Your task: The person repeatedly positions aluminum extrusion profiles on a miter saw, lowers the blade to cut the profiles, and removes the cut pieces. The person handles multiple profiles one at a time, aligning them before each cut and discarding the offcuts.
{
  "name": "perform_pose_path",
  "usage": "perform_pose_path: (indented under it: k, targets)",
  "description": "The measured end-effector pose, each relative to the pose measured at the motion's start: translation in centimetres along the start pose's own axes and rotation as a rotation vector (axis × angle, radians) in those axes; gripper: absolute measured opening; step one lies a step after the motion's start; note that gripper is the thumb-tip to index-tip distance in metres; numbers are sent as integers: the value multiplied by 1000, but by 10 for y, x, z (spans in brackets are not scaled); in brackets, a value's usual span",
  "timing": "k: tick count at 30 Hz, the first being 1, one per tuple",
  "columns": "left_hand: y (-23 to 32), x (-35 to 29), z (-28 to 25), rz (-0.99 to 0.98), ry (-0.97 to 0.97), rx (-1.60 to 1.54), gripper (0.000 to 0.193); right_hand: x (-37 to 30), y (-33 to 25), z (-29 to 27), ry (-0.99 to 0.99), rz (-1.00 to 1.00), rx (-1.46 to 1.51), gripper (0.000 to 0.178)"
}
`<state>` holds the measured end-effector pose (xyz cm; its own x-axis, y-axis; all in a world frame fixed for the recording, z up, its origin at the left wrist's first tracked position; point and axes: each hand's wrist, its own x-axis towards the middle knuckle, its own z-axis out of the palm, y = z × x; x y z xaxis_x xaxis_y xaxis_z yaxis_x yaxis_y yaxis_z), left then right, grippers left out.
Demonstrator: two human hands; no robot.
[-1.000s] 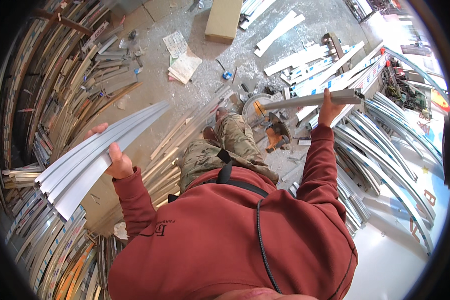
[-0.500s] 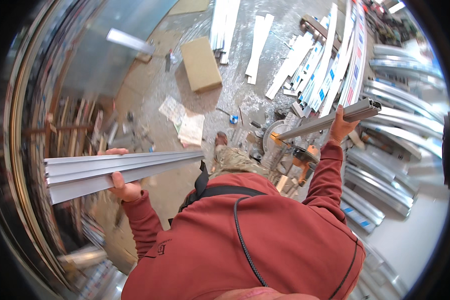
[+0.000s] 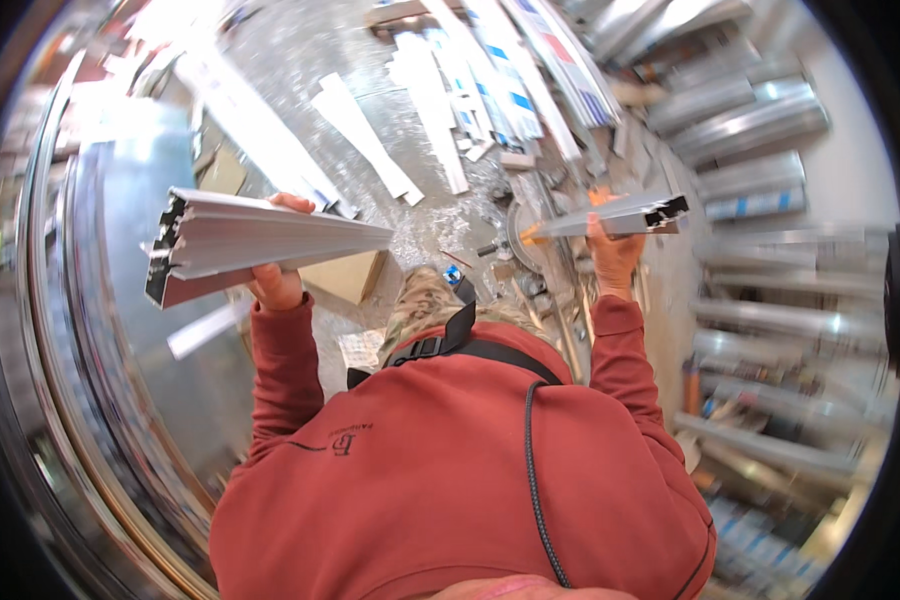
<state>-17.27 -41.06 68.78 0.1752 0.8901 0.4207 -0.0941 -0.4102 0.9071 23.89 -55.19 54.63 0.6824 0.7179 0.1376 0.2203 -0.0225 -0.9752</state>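
Left hand (image 3: 275, 285) grip is closed under a stack of long silver aluminium profiles (image 3: 260, 243), now tilted up with cut ends nearer the camera than before. Right hand (image 3: 610, 252) grip clasps a single grey aluminium profile (image 3: 620, 215), raised higher. Offcuts litter the floor (image 3: 430, 230); surroundings have shifted.

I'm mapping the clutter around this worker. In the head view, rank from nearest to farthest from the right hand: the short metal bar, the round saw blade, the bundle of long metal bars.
1. Short metal bar: held in the right hand.
2. Round saw blade: just left of that hand, on the floor.
3. Bundle of long metal bars: far left, in the left hand.
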Motion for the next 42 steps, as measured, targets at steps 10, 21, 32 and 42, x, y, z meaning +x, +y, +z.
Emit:
perform_pose_path:
  k: [10, 21, 32, 42]
  targets:
    - [-183, 181, 137, -215, -998, 23, 88, -52, 17, 60, 345, 54, -43, 68]
    - [-298, 146, 212, -285, -1729, 390, 50, -191, -25, 67, 1358, 272, -159, 42]
    - [-507, -17, 229, 121, -2308, 704, 59, -363, 167, 14, 2184, 318, 169, 62]
    - [-697, -131, 224, 283, -2590, 859, 64, -390, 368, -42, 2004, 272, 383, 84]
